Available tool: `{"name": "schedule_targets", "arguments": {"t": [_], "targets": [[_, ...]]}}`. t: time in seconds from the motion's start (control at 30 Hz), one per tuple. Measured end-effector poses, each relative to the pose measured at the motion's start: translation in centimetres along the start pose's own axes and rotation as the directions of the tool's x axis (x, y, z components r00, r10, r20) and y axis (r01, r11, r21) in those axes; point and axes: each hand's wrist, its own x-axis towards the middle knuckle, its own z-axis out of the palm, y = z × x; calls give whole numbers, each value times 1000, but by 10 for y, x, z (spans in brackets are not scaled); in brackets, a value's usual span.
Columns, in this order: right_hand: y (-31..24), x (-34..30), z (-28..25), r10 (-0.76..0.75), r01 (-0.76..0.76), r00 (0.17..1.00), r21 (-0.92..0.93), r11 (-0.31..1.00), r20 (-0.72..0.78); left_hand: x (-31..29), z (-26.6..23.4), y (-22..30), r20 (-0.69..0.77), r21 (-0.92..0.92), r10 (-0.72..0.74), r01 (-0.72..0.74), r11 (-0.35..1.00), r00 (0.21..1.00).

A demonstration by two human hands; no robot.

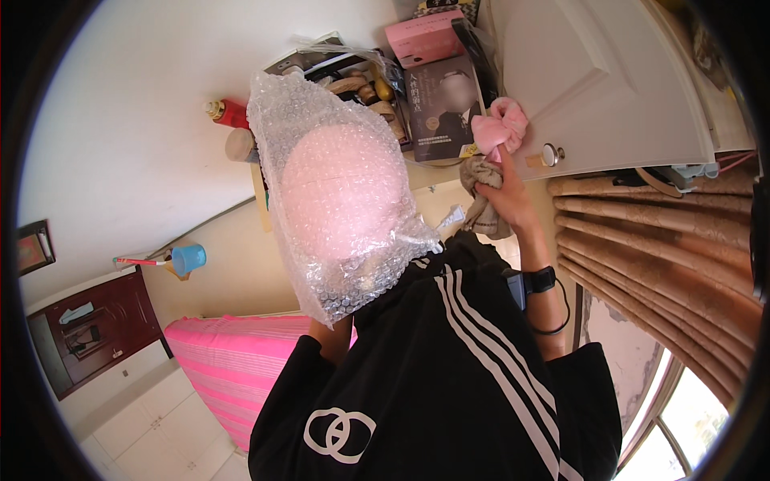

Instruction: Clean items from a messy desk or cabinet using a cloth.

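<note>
The bubble-wrapped bundle (341, 200) is raised to the left of the shelf (417, 172), which carries boxes (437, 96) and jars (361, 88). The cupboard door (593, 80) stands right of the shelf, with the curtain (658, 248) below it. The bed (233, 361) lies lower left.

The left arm was raised, its hand hidden. The right hand (504, 192) reached up farther right, fingers (507, 160) closed, wrist bent.

bubble-wrap bundle (341, 204) blocks shelf (417, 172), perhaps fully
</note>
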Motion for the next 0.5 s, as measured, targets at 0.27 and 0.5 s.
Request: {"name": "schedule_targets", "arguments": {"t": [0.27, 0.5], "targets": [[19, 2, 10, -121, 120, 993, 120, 986, -1, -2, 0, 0, -3, -43, -15, 15, 999, 1000], [16, 7, 11, -44, 25, 999, 481, 876, 27, -7, 0, 2, -22, -84, -26, 24, 996, 999]]}}
